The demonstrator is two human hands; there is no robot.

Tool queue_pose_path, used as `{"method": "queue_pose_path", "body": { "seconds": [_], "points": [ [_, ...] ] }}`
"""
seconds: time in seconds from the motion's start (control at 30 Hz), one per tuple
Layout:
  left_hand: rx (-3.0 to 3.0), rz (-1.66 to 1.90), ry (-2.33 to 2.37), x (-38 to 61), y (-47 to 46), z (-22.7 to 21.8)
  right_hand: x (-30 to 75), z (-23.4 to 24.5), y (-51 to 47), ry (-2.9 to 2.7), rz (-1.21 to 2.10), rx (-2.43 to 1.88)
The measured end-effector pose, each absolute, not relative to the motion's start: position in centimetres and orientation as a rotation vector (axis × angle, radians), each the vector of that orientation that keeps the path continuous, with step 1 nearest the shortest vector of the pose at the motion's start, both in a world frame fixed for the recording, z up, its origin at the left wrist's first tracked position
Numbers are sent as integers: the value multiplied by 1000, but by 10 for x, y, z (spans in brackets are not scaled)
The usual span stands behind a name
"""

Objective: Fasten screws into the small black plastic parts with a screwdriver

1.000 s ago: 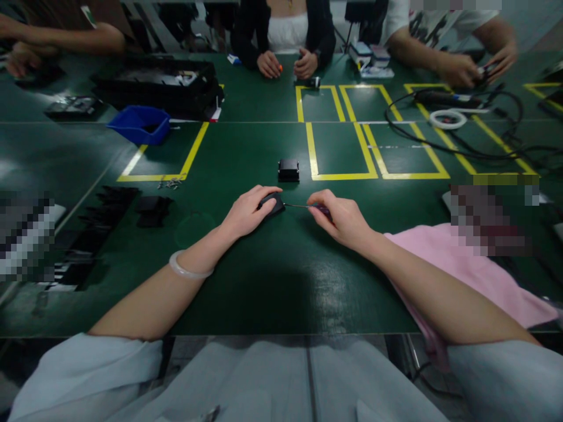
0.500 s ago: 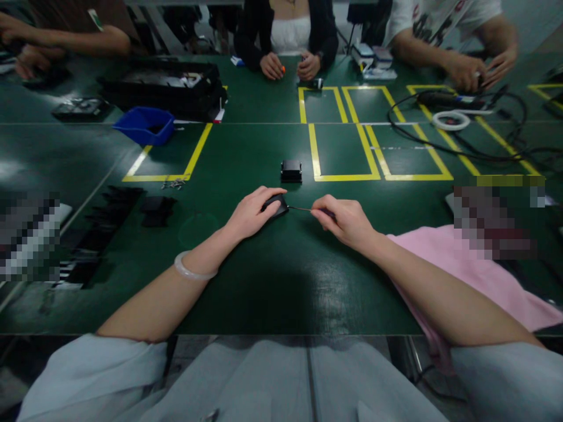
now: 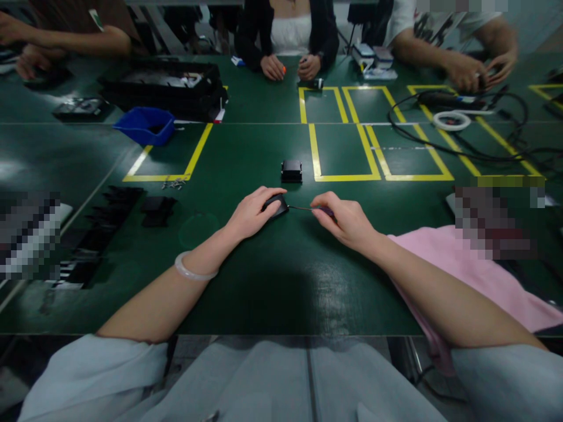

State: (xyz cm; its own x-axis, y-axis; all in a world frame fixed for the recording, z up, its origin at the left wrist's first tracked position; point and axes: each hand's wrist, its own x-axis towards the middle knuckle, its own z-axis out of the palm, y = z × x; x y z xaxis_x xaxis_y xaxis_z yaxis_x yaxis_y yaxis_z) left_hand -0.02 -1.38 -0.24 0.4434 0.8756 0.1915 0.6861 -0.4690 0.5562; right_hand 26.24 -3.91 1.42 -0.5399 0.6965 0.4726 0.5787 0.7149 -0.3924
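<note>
My left hand [image 3: 254, 212] is closed around a small black block-shaped part [image 3: 280, 206], holding it down against the green table. In my right hand [image 3: 345, 218] is a screwdriver [image 3: 303, 208], gripped by its dark handle with the thin shaft pointing left. The shaft's tip meets the right side of the black part; the exact contact point is too small to make out. Just beyond my hands stands a similar black block [image 3: 291, 170] with small metal bits at its sides. Another dark part [image 3: 157, 210] lies to the left, near a scatter of small screws [image 3: 175, 183].
A blue scoop-shaped bin [image 3: 147, 126] and black trays [image 3: 167, 88] stand at the back left. Dark strips [image 3: 105, 228] lie at left. A pink cloth [image 3: 433, 255] is under my right forearm. Cables [image 3: 461, 138] coil at back right. Co-workers sit opposite.
My right hand's fingers have shifted slightly on the screwdriver handle. My left hand and the black part stay in place.
</note>
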Motion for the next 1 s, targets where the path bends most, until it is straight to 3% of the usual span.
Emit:
{"method": "queue_pose_path", "body": {
  "seconds": [1.0],
  "points": [
    [2291,650,1344,-1,-14,-4,263,15,-41,-2297,308,-997]
  ]
}}
